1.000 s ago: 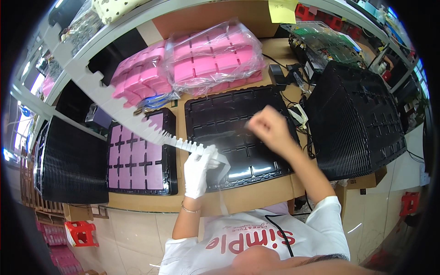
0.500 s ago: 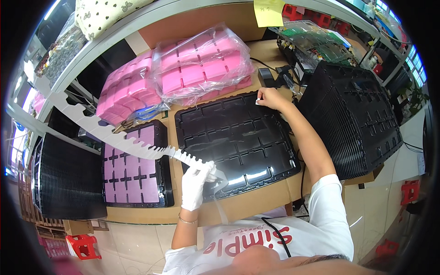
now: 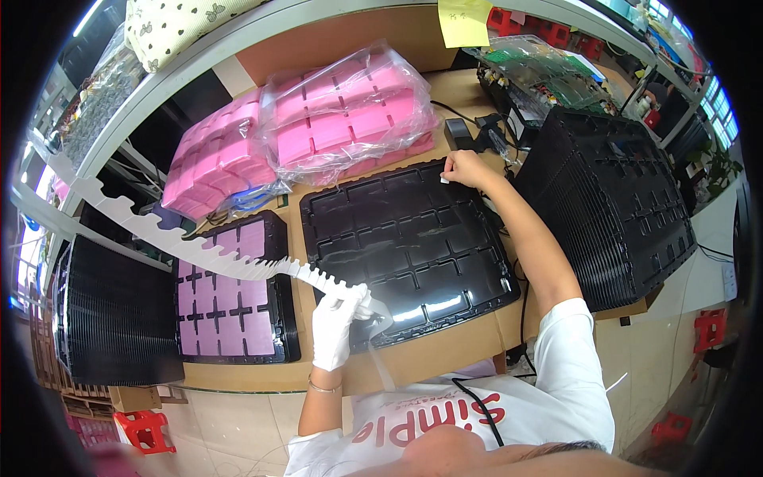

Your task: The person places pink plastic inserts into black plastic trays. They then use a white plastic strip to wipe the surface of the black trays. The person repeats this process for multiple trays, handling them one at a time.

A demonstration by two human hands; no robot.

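Observation:
A white-gloved hand, my left, grips a long white notched strip that looks like label backing. The strip's far end curves up and left, passing over a smaller tray; a clear tail hangs below the glove. Bare and closed in a pinch, my right hand holds a small white sticker-like piece at the far right corner of a large black plastic tray. Whether that piece touches the tray I cannot tell. The tray lies on the brown cardboard-covered table between my hands.
Left of the tray sits a black tray with pink inserts, then a stack of black trays. Pink foam sheets, partly in clear plastic, lie behind. Another tall tray stack stands at right. Circuit boards are at the back.
The strip's far end has shifted a little as it hangs. My right hand stays at the tray's far corner with the small white piece, nearly unmoved.

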